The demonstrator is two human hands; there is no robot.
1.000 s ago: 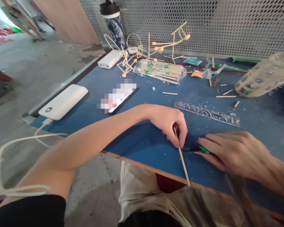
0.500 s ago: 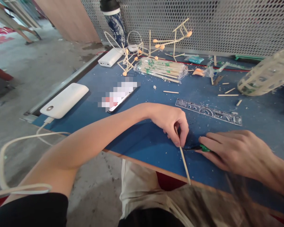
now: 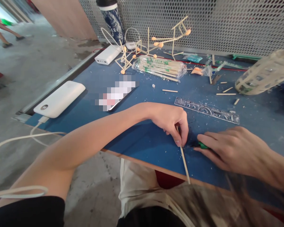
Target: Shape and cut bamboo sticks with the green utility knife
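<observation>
My left hand (image 3: 174, 124) is pinched around a thin wooden stick (image 3: 185, 165), which slants down toward the table's front edge. Just right of it, my right hand (image 3: 234, 148) grips a green-handled knife (image 3: 203, 145); its dark, slim blade points at the stick by my left fingertips. Whether the blade touches the wood is hard to see. Behind both hands lies a clear ruler (image 3: 207, 110) with white markings. A short cut stick (image 3: 169, 90) rests farther back on the blue table (image 3: 146, 142).
Stick frames joined with orange blobs (image 3: 161, 44) stand at the back by a plastic pack of sticks (image 3: 159, 67). Left are a phone (image 3: 118, 94), a white power bank (image 3: 60, 99) with cable, and a tumbler (image 3: 112, 23). A cream perforated container (image 3: 262, 74) leans at right.
The knife's blade, clearly seen against the stick before, is now fainter and a little apart from it. Both hands keep their grips. The whole view has shifted slightly.
</observation>
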